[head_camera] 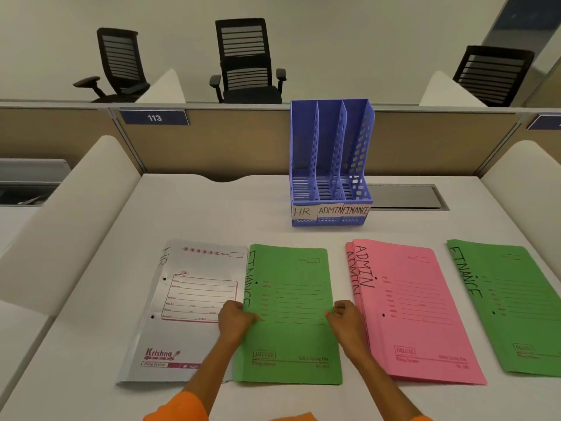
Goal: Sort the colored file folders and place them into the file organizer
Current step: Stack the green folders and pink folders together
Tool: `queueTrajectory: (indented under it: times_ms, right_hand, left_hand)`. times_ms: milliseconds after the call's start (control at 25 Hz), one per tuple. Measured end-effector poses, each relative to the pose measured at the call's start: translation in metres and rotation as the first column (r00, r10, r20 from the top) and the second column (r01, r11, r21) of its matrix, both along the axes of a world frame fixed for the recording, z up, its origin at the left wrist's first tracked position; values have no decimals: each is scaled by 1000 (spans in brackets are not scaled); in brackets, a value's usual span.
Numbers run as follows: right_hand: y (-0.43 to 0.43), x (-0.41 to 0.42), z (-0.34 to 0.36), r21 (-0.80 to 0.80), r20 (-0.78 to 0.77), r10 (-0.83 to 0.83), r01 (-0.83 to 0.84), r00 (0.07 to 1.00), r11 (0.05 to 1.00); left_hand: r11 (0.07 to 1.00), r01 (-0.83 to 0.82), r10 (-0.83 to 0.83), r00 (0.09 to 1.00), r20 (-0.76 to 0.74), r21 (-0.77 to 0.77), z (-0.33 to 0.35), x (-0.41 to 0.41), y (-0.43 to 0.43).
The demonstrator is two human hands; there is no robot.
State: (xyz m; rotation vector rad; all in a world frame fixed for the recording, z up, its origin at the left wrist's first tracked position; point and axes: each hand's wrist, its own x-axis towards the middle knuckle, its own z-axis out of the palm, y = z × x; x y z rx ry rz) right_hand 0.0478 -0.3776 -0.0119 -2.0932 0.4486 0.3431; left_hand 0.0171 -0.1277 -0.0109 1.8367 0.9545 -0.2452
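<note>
A green folder marked FINANCE [291,335] lies flat on the desk in front of me. My left hand [235,319] grips its left edge and my right hand [344,317] grips its right edge. To its left lies a white folder marked HR [185,302]. To its right sit two stacked pink ADMIN folders [416,308], and a second green FINANCE folder [516,305] lies at the far right. The blue file organizer [331,165] stands empty behind them, its three slots labelled HR, ADMIN, FINANCE.
The white desk [212,214] has curved white side dividers [69,220] left and right and a tan partition behind. A grey cable slot [406,197] sits right of the organizer. Black office chairs [247,62] stand beyond the partition.
</note>
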Motion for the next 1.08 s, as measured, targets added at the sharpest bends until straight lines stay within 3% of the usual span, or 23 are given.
queueTrajectory:
  times_ms: [120, 280, 480, 600, 1080]
  right_hand:
    - [-1, 4, -1, -12, -4, -10, 10, 1000, 1000]
    - [-2, 7, -5, -23, -9, -19, 18, 1000, 1000]
    - [-2, 8, -8, -29, -10, -9, 9, 1000, 1000]
    - [-4, 7, -10, -45, -15, -5, 5, 1000, 999]
    - [2, -2, 2, -13, 68, 15, -14, 998, 1000]
  left_hand:
    - [981, 18, -10, 999, 39, -194, 0, 0, 7]
    - [940, 43, -9, 995, 100, -339, 9, -2, 10]
    - [802, -35, 101, 992, 78, -596, 19, -4, 4]
    - [773, -27, 124, 986, 109, -633, 21, -4, 1]
    - [805, -63, 205, 963, 177, -590, 7, -12, -1]
